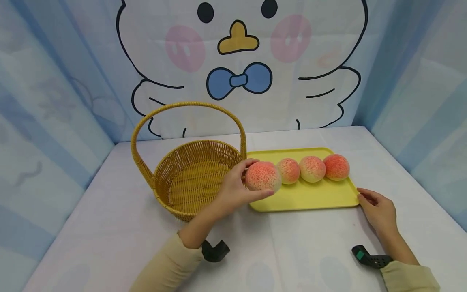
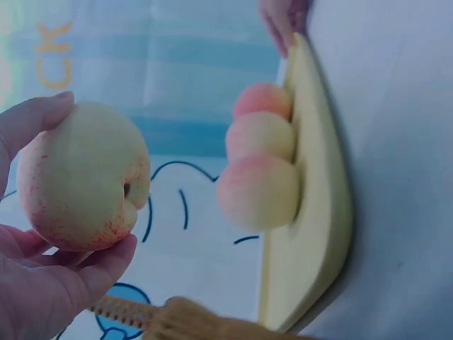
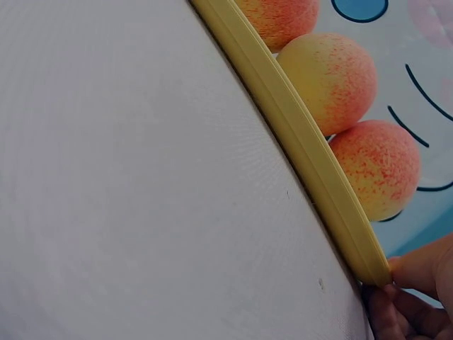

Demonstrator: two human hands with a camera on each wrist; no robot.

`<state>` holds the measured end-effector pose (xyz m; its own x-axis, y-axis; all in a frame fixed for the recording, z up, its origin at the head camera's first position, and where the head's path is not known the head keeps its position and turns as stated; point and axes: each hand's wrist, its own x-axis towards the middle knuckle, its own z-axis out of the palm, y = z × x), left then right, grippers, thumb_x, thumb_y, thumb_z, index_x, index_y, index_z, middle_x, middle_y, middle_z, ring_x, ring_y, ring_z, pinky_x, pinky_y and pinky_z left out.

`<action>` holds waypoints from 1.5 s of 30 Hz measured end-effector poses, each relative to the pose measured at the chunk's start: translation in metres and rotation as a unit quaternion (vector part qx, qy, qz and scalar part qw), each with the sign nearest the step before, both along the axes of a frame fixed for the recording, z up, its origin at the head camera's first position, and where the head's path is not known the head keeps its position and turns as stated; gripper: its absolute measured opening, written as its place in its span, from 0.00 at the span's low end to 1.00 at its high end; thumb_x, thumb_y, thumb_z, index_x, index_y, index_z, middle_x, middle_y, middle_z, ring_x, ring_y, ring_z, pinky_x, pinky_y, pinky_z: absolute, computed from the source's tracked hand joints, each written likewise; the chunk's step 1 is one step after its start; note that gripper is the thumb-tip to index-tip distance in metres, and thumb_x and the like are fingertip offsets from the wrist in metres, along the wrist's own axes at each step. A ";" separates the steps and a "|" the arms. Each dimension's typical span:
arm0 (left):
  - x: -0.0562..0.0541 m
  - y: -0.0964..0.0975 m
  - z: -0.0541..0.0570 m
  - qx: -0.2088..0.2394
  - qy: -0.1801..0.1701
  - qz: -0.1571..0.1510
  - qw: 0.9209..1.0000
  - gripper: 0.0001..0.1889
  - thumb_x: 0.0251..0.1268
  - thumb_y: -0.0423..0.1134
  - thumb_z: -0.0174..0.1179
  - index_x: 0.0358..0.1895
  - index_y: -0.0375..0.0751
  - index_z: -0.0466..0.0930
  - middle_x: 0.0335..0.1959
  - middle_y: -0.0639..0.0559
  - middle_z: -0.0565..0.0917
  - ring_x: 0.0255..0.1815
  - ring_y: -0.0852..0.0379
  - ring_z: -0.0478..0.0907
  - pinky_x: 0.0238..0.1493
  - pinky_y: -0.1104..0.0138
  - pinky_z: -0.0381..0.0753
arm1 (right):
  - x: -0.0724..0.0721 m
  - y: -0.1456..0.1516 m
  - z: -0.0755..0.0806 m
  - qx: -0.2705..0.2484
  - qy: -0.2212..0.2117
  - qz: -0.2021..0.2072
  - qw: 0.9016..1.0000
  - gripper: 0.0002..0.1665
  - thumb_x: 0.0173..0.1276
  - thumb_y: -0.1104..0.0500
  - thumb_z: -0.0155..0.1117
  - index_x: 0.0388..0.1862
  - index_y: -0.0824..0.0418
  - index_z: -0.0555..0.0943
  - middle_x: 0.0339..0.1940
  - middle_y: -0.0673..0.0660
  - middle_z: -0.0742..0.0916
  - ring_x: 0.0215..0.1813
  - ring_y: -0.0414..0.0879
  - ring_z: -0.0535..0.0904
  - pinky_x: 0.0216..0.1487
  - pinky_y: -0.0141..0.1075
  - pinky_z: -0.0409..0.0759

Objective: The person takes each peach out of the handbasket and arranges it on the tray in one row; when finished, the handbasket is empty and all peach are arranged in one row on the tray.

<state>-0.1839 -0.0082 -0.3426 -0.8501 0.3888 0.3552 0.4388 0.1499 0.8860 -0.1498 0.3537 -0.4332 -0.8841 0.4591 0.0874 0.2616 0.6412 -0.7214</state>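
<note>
My left hand (image 1: 237, 186) holds a peach (image 1: 263, 177) in the air, between the basket and the row of fruit. In the left wrist view, thumb and fingers curl round that peach (image 2: 88, 177), whose stem hollow shows. Three more peaches (image 1: 312, 169) sit in a row on a yellow tray (image 1: 306, 198). At the tray's near right corner, my right hand (image 1: 379, 211) pinches the rim; the right wrist view shows the thumb (image 3: 421, 269) against the tray's edge and the other fingers lower down.
A woven basket (image 1: 197, 178) with a tall arched handle (image 1: 187, 104) stands left of the tray, close to the left hand. White cloth (image 1: 292, 251) covers the table. Printed curtains (image 1: 237, 109) stand behind and at both sides.
</note>
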 end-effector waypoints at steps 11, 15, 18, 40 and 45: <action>0.007 0.024 -0.019 -0.015 -0.033 0.008 0.999 0.38 0.37 0.39 0.76 0.57 0.40 0.68 0.50 0.53 0.74 0.46 0.59 0.74 0.43 0.70 0.76 | 0.002 -0.001 0.001 0.008 0.014 0.010 1.000 0.23 0.70 0.56 0.50 0.56 0.71 0.74 0.50 0.67 0.79 0.36 0.30 0.66 0.31 0.20 0.66; 0.006 0.031 -0.026 0.001 -0.022 0.020 1.000 0.38 0.37 0.38 0.76 0.57 0.39 0.68 0.50 0.51 0.73 0.48 0.59 0.73 0.44 0.70 0.76 | 0.001 -0.001 0.001 0.006 0.006 0.008 1.000 0.24 0.70 0.55 0.50 0.57 0.71 0.73 0.50 0.67 0.79 0.37 0.32 0.67 0.31 0.20 0.66; 0.004 0.036 -0.033 0.005 -0.014 0.035 0.999 0.38 0.37 0.38 0.76 0.57 0.39 0.69 0.51 0.51 0.73 0.49 0.58 0.73 0.46 0.69 0.75 | 0.000 0.000 0.001 0.003 0.004 0.004 1.000 0.24 0.70 0.55 0.50 0.57 0.70 0.73 0.50 0.66 0.79 0.38 0.36 0.68 0.31 0.21 0.66; -0.012 0.041 -0.072 -0.066 -0.025 0.079 0.994 0.39 0.38 0.41 0.76 0.58 0.36 0.67 0.52 0.45 0.72 0.53 0.52 0.70 0.55 0.61 0.69 | 0.002 -0.003 0.003 -0.007 -0.009 0.000 1.000 0.24 0.71 0.54 0.49 0.58 0.70 0.73 0.51 0.67 0.78 0.40 0.42 0.69 0.31 0.21 0.66; -0.015 0.040 -0.078 -0.048 -0.047 0.065 0.996 0.39 0.41 0.38 0.74 0.59 0.34 0.64 0.53 0.45 0.71 0.54 0.51 0.70 0.56 0.60 0.68 | 0.002 -0.003 0.003 -0.008 -0.009 0.000 1.000 0.24 0.71 0.54 0.49 0.58 0.70 0.73 0.51 0.67 0.78 0.40 0.41 0.69 0.30 0.20 0.66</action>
